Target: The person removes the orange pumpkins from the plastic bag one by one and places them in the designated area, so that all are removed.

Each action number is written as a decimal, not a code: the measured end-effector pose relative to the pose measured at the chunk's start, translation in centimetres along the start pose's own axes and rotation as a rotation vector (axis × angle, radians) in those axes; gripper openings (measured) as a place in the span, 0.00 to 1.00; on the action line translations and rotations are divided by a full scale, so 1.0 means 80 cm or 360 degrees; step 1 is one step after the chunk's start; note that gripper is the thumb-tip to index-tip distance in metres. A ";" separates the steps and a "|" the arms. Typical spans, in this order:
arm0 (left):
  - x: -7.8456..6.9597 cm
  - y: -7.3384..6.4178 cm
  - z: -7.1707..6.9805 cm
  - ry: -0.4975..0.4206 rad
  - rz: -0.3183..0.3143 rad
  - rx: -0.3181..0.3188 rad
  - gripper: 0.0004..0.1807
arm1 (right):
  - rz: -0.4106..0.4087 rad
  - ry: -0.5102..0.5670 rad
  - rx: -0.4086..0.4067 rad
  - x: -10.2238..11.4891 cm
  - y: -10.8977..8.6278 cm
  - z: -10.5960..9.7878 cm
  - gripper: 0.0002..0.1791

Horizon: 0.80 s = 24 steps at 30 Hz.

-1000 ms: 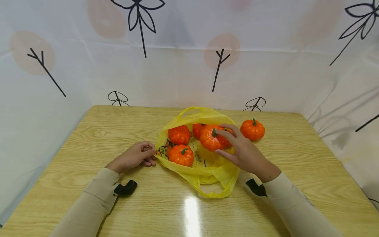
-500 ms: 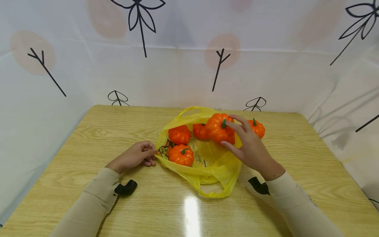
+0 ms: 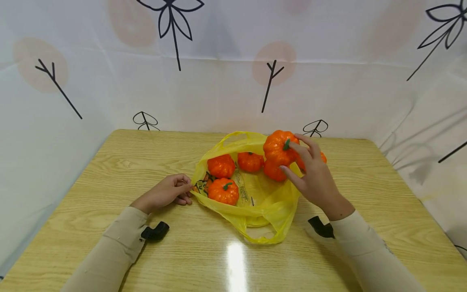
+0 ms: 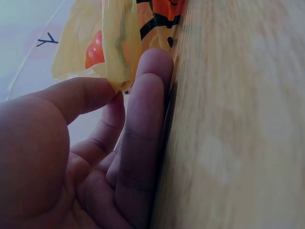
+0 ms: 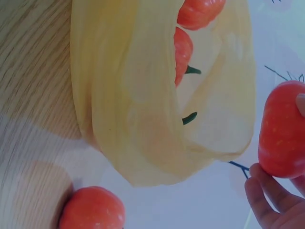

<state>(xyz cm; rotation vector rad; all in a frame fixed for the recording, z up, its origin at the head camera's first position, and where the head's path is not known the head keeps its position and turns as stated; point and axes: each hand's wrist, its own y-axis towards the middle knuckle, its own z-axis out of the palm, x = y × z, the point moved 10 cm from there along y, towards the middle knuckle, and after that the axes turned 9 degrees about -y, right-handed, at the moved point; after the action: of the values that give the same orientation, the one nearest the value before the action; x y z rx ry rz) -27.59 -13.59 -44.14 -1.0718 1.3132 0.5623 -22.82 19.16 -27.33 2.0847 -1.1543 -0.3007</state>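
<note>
A yellow plastic bag (image 3: 281, 221) lies on the table with its mouth spread wide. My left hand (image 3: 164, 194) rests on the wood at its left; in the left wrist view, thumb and index finger pinch the bag's edge (image 4: 116, 71). With thumb and fingertips, my right hand (image 3: 317, 180) grips an orange toy pumpkin (image 3: 275, 144) with a green stem, above the bag's right rear side. Inside the bag sit several similar pumpkins: one at front left (image 3: 223, 192), one behind it (image 3: 221, 166), others farther right. The right wrist view shows the held pumpkin (image 5: 281, 131) outside the bag's opening.
Another pumpkin (image 3: 324, 157) stands on the table right of the bag, mostly covered by my right hand in the head view. It shows whole-coloured at the bottom of the right wrist view (image 5: 93, 210). A patterned white cloth (image 3: 219, 93) hangs behind the wooden table (image 3: 120, 170).
My right hand has lifted the pumpkin up and to the right, from within the bag's mouth to above its rear right rim. My left hand has stayed at the bag's edge.
</note>
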 end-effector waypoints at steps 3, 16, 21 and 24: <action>0.000 0.000 0.000 0.0001 -0.0006 0.0001 0.14 | 0.0036 0.0015 -0.0025 -0.005 0.001 -0.003 0.39; -0.003 0.002 0.002 0.0009 0.0005 0.0004 0.14 | 0.0191 0.0008 -0.0078 -0.036 0.000 -0.011 0.36; -0.001 0.002 0.001 0.0008 -0.0007 0.0001 0.13 | 0.0249 -0.0002 -0.0117 -0.048 -0.001 -0.015 0.34; -0.001 0.001 0.000 0.0008 -0.0013 -0.0006 0.13 | 0.0271 0.0012 -0.0139 -0.055 -0.001 -0.016 0.33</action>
<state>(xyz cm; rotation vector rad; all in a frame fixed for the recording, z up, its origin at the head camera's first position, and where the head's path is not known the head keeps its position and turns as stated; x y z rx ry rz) -27.65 -13.53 -44.11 -1.0817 1.3120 0.5569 -24.63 23.39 -27.05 1.8970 -1.2822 -0.2570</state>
